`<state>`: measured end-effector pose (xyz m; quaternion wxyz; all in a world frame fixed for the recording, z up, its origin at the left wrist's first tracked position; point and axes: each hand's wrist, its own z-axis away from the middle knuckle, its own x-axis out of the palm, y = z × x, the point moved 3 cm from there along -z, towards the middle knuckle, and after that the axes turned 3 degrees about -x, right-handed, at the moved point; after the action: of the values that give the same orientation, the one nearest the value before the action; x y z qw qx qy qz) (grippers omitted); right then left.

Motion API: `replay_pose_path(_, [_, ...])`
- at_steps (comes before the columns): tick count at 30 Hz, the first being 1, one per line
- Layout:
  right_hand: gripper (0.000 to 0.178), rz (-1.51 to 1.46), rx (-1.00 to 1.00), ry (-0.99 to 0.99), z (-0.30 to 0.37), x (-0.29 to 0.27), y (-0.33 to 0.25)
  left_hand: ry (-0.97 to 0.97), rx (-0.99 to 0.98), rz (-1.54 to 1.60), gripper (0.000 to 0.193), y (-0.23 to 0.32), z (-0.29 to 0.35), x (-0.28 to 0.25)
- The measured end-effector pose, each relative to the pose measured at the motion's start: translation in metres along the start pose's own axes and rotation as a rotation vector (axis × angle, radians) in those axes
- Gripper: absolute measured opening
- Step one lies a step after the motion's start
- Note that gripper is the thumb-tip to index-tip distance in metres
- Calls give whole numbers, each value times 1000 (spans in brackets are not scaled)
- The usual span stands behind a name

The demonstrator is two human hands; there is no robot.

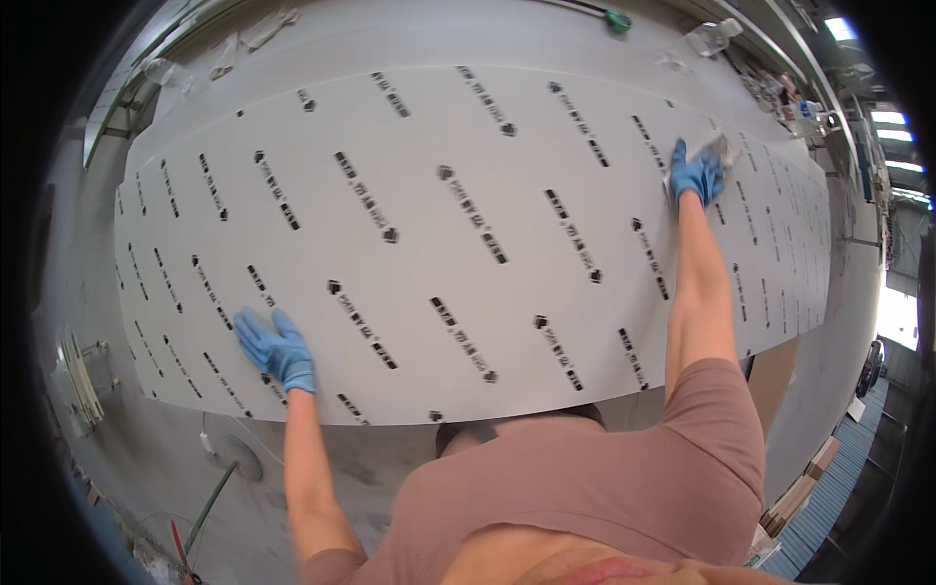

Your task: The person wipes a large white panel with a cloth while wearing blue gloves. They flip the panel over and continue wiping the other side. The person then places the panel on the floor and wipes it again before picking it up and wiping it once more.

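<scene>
A large white sheet (409,283) with rows of black printed marks lies flat across the table in front of me. My left hand (275,349), in a blue glove, rests on its near left part with the fingers stretched out. Farther off at the right, my right hand (698,177), also gloved in blue, is closed over a crumpled whitish cloth (723,150) pressed against the sheet. Part of the cloth is hidden under that hand, and its fingers are slightly blurred.
Along the table's far side lie pale gloves or rags (269,29), a green object (617,20) and a clear plastic bottle (715,37). Assorted items (804,115) crowd the far right edge. Below left stands a round base with a green pole (216,497); boards (804,487) are stacked at lower right.
</scene>
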<state>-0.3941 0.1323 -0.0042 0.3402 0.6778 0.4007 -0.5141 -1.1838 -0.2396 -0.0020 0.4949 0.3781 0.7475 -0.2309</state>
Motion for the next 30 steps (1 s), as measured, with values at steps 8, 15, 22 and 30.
replay_pose_path(8, [98,-624,-1023,57,199,-110,-508,-23,61,85,62,12,-5,-16])
replay_pose_path(15, [106,-478,-1469,-93,380,-168,-671,-138,-20,187,68,10,-7,-22])
replay_pose_path(22, [83,-564,-1172,195,163,-110,-494,-131,-9,197,68,8,-7,-22])
replay_pose_path(30, [101,44,-111,-59,-4,6,-76,-107,20,107,69,15,-8,-21])
